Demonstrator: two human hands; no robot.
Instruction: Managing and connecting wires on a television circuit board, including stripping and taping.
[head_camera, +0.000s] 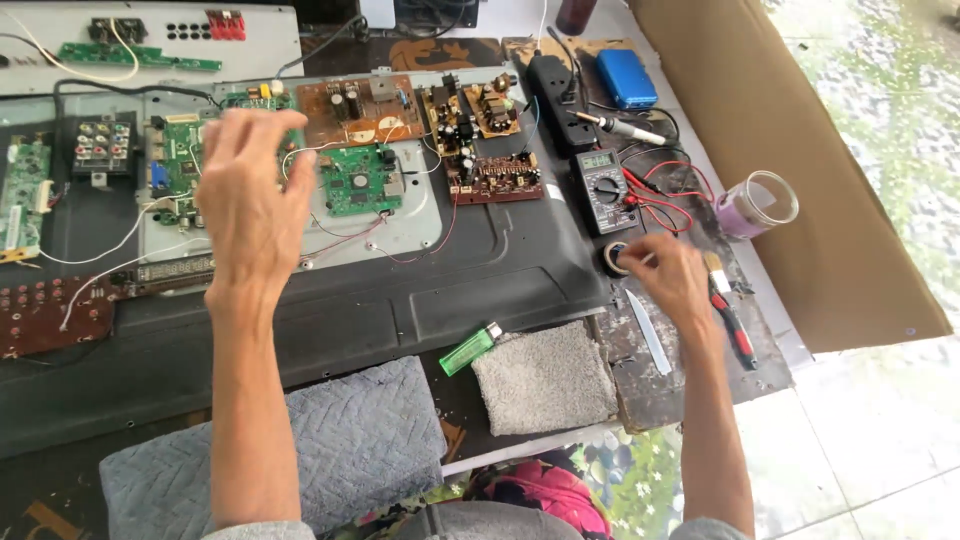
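The right hand (672, 275) pinches a roll of tape (614, 258) lying on the bench beside the multimeter (603, 188). The left hand (250, 195) hovers loose, fingers spread, over the green board (357, 180). Picking up seems underway; lifting needs a firmer grip.

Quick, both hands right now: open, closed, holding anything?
Left hand: open, fingers spread, holding nothing, over the green circuit board.
Right hand: fingers on the roll of black tape; grip cannot be told.

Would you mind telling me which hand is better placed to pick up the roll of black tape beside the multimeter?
The right hand: its fingertips already touch the black tape roll. The left hand hovers spread over the circuit boards, far across.
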